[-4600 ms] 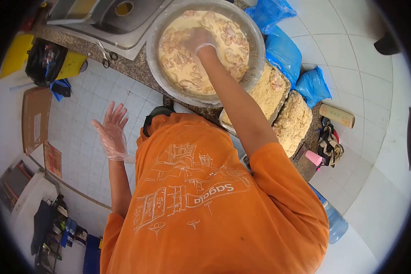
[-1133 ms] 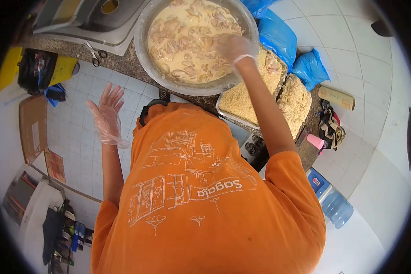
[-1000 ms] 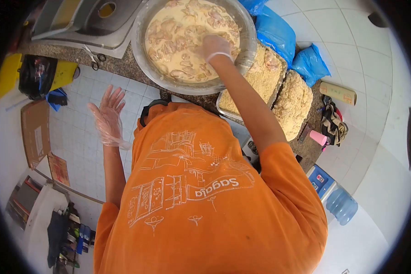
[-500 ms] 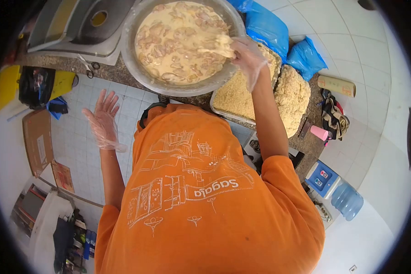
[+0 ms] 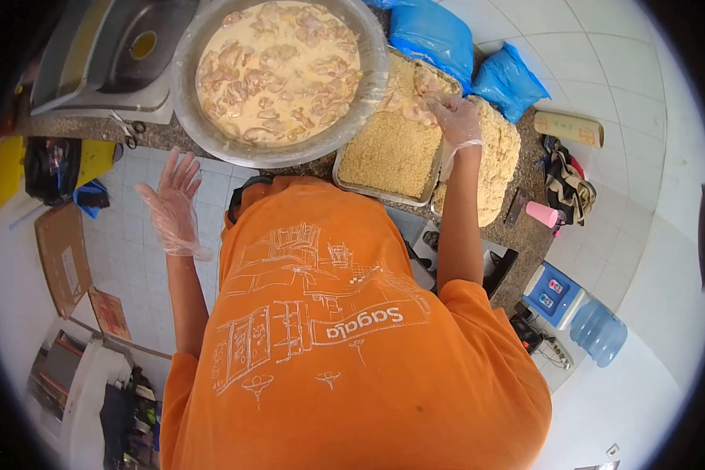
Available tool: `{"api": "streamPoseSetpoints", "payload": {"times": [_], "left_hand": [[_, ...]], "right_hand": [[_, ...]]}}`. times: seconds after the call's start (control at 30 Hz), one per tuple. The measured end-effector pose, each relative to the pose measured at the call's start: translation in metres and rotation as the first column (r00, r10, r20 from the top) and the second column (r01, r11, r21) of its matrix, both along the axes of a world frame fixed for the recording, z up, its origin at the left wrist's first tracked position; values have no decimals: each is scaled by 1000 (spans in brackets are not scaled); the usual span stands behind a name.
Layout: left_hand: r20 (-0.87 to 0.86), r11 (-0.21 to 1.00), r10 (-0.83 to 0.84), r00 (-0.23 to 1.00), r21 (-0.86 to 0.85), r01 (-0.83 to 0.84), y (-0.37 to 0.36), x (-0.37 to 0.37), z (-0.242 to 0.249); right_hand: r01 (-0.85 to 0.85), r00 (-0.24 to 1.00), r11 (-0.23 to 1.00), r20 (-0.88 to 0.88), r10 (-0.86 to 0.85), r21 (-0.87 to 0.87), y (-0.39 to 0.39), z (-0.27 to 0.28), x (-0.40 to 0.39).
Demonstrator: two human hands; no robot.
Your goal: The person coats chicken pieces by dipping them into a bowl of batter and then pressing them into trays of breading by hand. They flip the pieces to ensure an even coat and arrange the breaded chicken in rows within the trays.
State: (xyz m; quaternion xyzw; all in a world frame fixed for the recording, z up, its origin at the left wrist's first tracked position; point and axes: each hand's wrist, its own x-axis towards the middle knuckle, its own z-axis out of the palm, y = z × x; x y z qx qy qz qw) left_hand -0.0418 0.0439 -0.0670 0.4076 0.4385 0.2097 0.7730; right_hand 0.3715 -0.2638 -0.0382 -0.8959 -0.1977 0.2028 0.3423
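My right hand, in a clear plastic glove, is over the far end of a metal tray of pale crumbs. Its fingers are closed on a batter-wet piece of chicken, which touches the crumbs. To the left stands a wide metal basin, where several raw chicken pieces lie in creamy batter. My left hand, also gloved, hangs in the air below the basin, palm up and fingers spread, with nothing in it.
A heap of crumb-coated pieces lies right of the tray. Blue plastic bags sit behind it. A sink and scissors are at the left; a pink cup stands near the counter's right end.
My right hand has carried the chicken from over the basin rightward and down to the crumb tray. My left hand stays open in much the same place. The view has shifted slightly.
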Motion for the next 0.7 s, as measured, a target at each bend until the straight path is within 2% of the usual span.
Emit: {"api": "streamPoseSetpoints", "payload": {"times": [0.07,0.13,0.2,0.23,0.3,0.33,0.4,0.43,0.5,0.63,0.7], "left_hand": [[-23,1000,15,1000,13,-15,-1,-4,1],[-44,999,33,998,32,-32,2,-10,2],[-52,999,47,998,23,-46,3,-16,4],[-56,998,59,997,24,-58,4,-20,5],[-59,996,82,995,24,-81,7,-27,6],[-59,995,93,994,24,-92,9,-32,6],[-41,996,84,996,37,-83,12,-45,3],[-42,995,93,995,36,-91,14,-50,1],[-53,993,111,992,39,-109,18,-61,-1],[-51,991,133,990,41,-131,24,-76,-2],[-61,987,154,986,44,-152,27,-81,-1]], "right_hand": [[-25,987,1000,-158,27,15,28,12,-8],[-14,979,1000,-204,20,27,68,13,-22],[-266,964,963,14,267,-31,108,9,-35],[-278,960,960,10,278,-30,129,3,-42],[-528,806,807,144,575,-264,170,-10,-58],[-538,799,801,143,584,-264,188,-21,-66],[-518,744,731,188,641,-444,218,-44,-83],[-524,739,726,187,647,-445,235,-45,-91],[-529,775,637,-13,632,-560,265,-43,-105],[-479,813,669,0,582,-569,281,-66,-117],[-495,805,719,53,591,-488,274,-78,-105]]}}
